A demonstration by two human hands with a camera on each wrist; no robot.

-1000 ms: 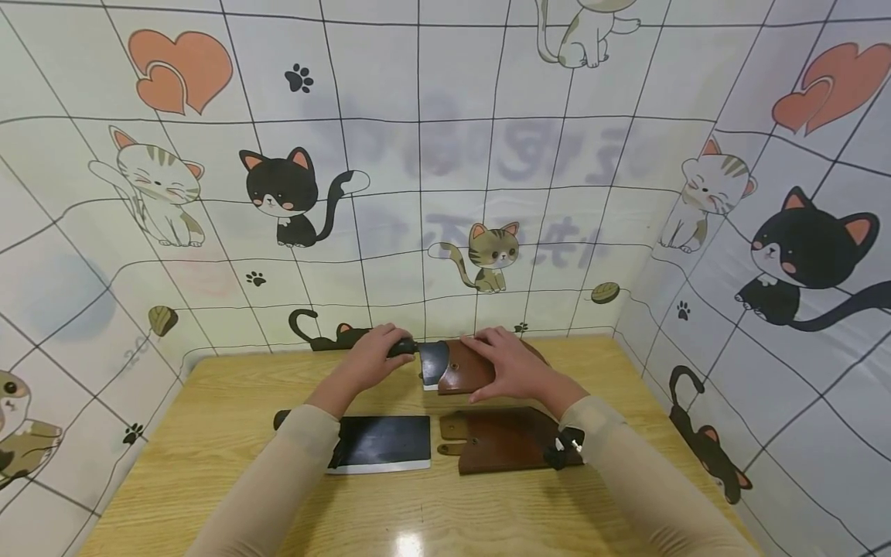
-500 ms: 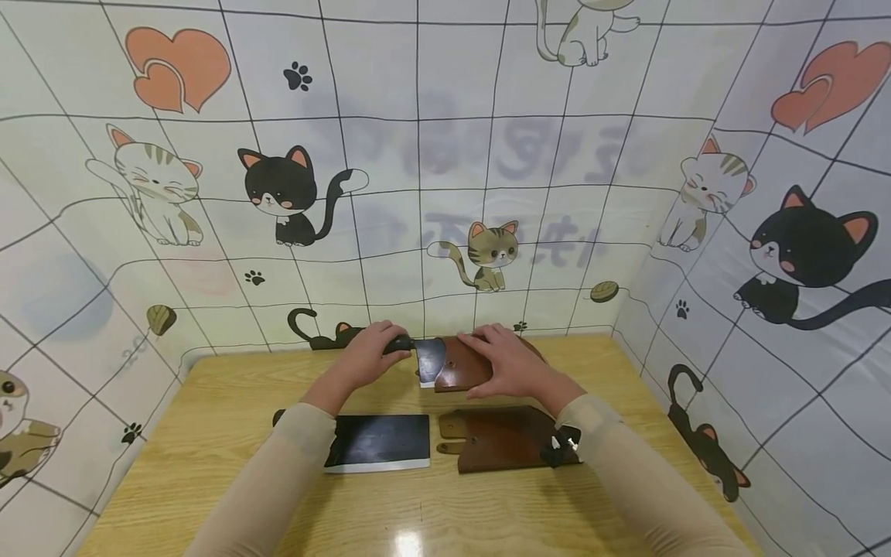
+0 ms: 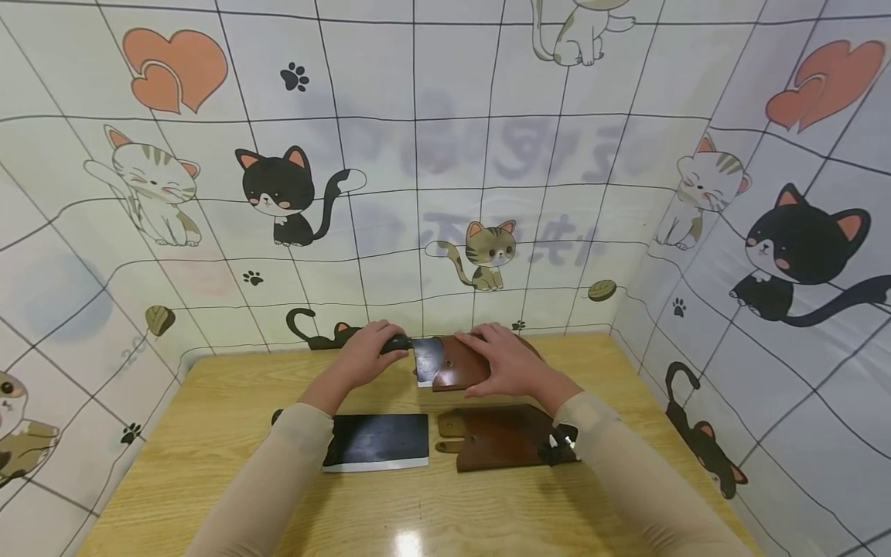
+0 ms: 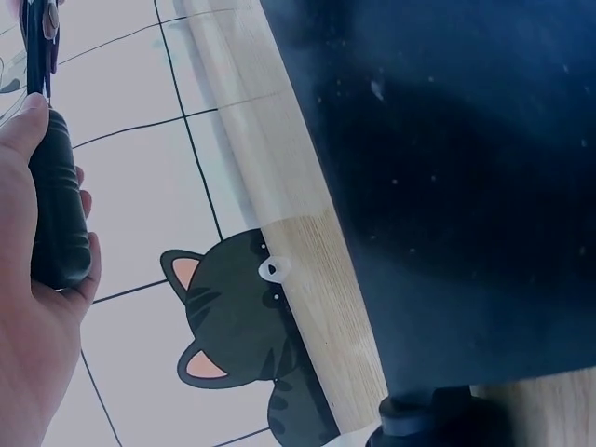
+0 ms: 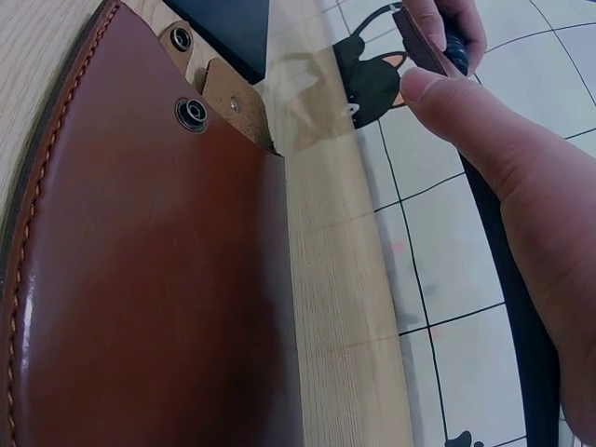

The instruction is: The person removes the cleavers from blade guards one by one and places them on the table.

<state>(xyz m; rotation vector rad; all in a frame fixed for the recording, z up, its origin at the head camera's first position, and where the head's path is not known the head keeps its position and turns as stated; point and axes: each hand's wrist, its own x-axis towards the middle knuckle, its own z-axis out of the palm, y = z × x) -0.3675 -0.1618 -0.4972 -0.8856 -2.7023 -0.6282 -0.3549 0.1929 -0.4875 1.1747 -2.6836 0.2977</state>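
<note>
pale wood spreads left, right and near on the table (image 3: 431,507), but its far edge, against the cat-print wall (image 3: 383,147), runs close behind both hands. on their near side lie the near cleaver (image 3: 383,441) at left and, just right of it with a narrow gap between, the near sheath (image 3: 511,437); the left sleeve (image 3: 267,480) crosses one, the right sleeve (image 3: 640,472) the other's right end. at the far middle, the left hand (image 3: 365,356) is clamped round the handle of the far cleaver (image 3: 427,362), its blade partly inside the far sheath (image 3: 455,367); the right hand (image 3: 511,363) holds that sheath, fingers over its far side, thumb spread well apart from them
</note>
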